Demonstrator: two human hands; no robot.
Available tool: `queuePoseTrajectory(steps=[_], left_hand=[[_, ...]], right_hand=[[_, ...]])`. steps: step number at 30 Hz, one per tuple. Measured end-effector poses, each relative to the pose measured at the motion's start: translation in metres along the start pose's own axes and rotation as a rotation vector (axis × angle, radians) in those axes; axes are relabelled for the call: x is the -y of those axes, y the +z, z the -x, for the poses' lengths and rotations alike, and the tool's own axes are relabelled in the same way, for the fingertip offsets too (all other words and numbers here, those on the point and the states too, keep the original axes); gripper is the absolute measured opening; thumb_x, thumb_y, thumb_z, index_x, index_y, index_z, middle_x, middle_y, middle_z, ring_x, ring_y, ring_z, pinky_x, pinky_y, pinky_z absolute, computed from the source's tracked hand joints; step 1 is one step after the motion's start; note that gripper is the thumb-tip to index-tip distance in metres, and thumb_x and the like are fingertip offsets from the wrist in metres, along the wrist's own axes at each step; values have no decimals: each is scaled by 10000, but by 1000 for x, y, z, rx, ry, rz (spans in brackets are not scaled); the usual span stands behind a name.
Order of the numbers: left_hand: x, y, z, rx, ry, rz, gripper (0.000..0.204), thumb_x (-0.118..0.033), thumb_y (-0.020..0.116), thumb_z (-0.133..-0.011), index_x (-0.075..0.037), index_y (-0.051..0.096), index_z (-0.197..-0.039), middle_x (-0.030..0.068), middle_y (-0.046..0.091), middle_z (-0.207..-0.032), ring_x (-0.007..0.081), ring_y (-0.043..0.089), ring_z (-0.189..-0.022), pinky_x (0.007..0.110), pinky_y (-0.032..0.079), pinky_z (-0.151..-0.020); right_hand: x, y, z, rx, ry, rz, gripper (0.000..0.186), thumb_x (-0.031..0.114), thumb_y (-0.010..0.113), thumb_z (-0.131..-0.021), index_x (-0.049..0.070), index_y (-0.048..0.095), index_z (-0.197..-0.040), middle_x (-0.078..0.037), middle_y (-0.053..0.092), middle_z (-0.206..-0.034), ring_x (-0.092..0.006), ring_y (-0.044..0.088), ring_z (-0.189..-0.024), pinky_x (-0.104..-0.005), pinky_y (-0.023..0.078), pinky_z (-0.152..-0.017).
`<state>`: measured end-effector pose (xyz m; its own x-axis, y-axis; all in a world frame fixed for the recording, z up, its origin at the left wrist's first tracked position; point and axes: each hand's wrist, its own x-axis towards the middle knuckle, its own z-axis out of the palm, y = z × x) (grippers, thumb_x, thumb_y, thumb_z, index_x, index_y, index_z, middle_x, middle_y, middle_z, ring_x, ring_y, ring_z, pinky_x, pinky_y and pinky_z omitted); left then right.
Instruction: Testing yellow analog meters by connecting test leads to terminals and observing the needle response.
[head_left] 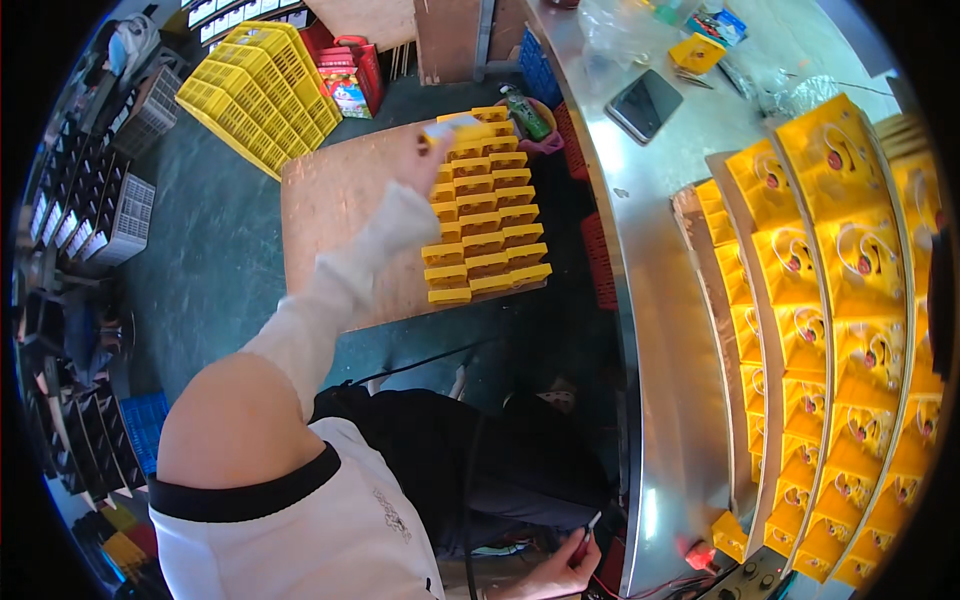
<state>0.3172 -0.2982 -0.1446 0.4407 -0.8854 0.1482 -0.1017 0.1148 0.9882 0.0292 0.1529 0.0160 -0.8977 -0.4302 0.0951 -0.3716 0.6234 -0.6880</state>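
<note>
Through the head feed, I see my left hand point(425, 168) pinching a blurred yellow-and-white piece point(448, 129) just beyond its palm, near the far end of the yellow cases point(484, 221); my right hand point(562, 574) pinches a slim tool point(593, 522), pale tip jutting upward.

The pieces point(483, 241) look like smooth plastic, a little glossy. The board point(330, 220) is wood, rather matt. The bench point(680, 400) seems shiny metal; the phone point(645, 106), glossy; the sleeve point(340, 280), matt cloth.

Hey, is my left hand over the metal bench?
No, your left hand is over the wooden board, near the rows of yellow blocks.
</note>
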Motion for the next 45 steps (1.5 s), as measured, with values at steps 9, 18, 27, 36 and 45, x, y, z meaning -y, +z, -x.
queuePoseTrajectory(steps=[9, 18, 27, 36, 45], left_hand=[[133, -41, -39, 361, 76, -1192, 449, -277, 462, -998, -54, 461, -1388, 254, 651, -1098, 388, 642, -988, 432, 519, -819], [129, -34, -32, 461, 324, -1287, 573, -120, 514, -880, -8, 387, -1426, 185, 685, -893, 365, 644, -739, 440, 524, -676], [-25, -115, -148, -254, 1671, -807, 364, -238, 590, -896, -164, 546, -542, 52, 492, -488, 254, 446, -411, 396, 362, -372], [-536, 94, 44, 267, 1326, 312, 388, -146, 687, -893, 28, 605, -1230, 103, 605, -1273, 191, 570, -1169, 325, 453, -992], [-667, 261, 355, 657, 828, -600, 386, -388, 679, -891, -24, 708, -1015, 180, 669, -913, 316, 632, -822, 388, 546, -686]], right_hand=[[-36, -37, 13, -24, -19, 502, 252, 243, 761, -866, 15, 733, -969, -142, 722, -901, -234, 700, -764, -339, 581, -648], [-25, -38, 14, -30, -21, 460, 275, 251, 772, -856, -18, 734, -894, -151, 721, -785, -235, 693, -635, -349, 559, -568], [-74, -8, 0, -94, -137, 75, 219, 203, 756, -846, 19, 722, -960, -137, 717, -825, -238, 704, -731, -341, 552, -683], [-91, 2, 2, -136, -146, -118, 179, 124, 802, -769, 25, 729, -899, -97, 696, -744, -193, 679, -664, -299, 516, -623], [-102, -12, 22, -153, -140, -100, 177, 165, 806, -768, 56, 727, -882, -82, 697, -745, -230, 679, -677, -326, 524, -634]])
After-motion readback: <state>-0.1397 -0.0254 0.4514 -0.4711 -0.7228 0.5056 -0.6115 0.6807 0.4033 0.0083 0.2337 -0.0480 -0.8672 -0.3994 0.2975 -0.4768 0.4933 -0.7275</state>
